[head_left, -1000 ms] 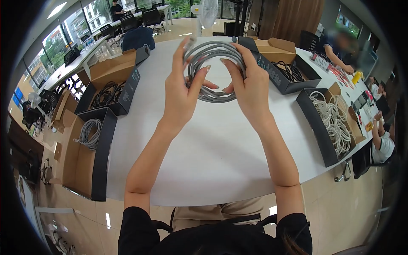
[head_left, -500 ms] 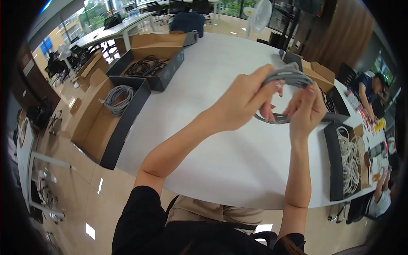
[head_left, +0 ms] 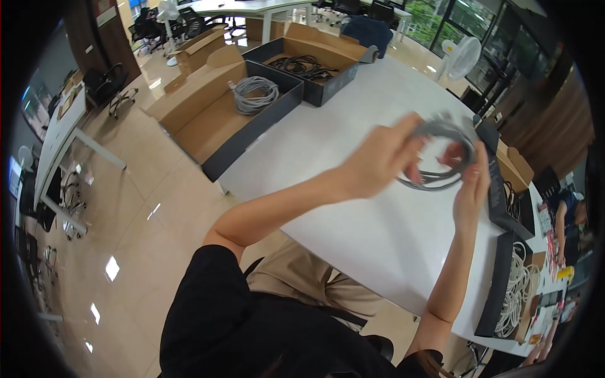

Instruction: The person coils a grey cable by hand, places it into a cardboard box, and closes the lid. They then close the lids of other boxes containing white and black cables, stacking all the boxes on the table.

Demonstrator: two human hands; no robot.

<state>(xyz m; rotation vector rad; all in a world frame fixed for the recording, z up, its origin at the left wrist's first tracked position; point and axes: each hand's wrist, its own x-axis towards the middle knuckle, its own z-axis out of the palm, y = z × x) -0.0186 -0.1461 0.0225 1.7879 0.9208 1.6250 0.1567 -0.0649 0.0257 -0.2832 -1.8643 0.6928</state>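
A coiled grey cable (head_left: 432,181) is held up over the white table (head_left: 378,233) between both hands. My left hand (head_left: 384,154) grips the coil's left side, its fingers wrapped round the strands and somewhat blurred. On the coil's right side, my right hand (head_left: 471,186) closes its fingers round the cable. Another coil of grey cable (head_left: 254,96) lies in the open box (head_left: 252,129) at the left, away from both hands.
Behind that box stands another box (head_left: 328,92) with black cables. At the right are a box (head_left: 501,217) with dark cables and a box (head_left: 496,293) of white cables. Past them a person (head_left: 567,217) reaches over items on a table.
The view has turned left, so the boxes and table appear shifted to the right. Both hands still hold the coil, which now shows as a rounder, more open loop.
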